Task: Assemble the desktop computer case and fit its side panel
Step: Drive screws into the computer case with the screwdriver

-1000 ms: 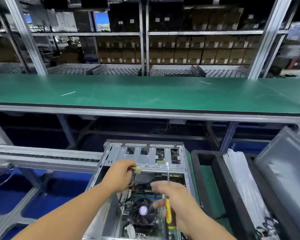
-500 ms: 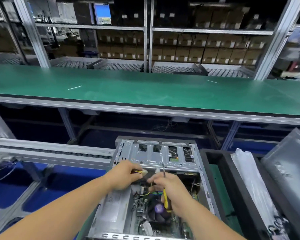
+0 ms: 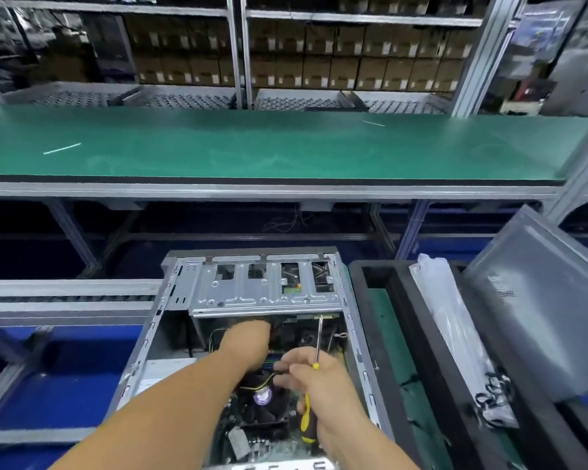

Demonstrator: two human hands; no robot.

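Observation:
An open grey computer case (image 3: 180, 293) lies on its side in front of me, drive cage (image 3: 265, 290) at the far end, fan cooler (image 3: 263, 398) on the motherboard near me. My left hand (image 3: 248, 344) reaches deep under the drive cage; its fingers are hidden. Yellow and black wires (image 3: 257, 385) trail from there over the cooler. My right hand (image 3: 316, 381) grips a yellow-and-black screwdriver (image 3: 309, 418), shaft pointing up and away, while its fingers pinch the wires. The grey side panel (image 3: 543, 313) leans at the right.
A black foam tray (image 3: 387, 334) with a green floor lies right of the case, holding a clear plastic bag (image 3: 452, 327). A long green workbench (image 3: 286, 147) spans the view beyond. A roller rail (image 3: 65, 300) runs to the left. Shelves of boxes stand behind.
My left hand has pushed farther into the case, under the drive cage, with the connector out of sight. My right hand dropped lower and nearer with the screwdriver. The view tilted down.

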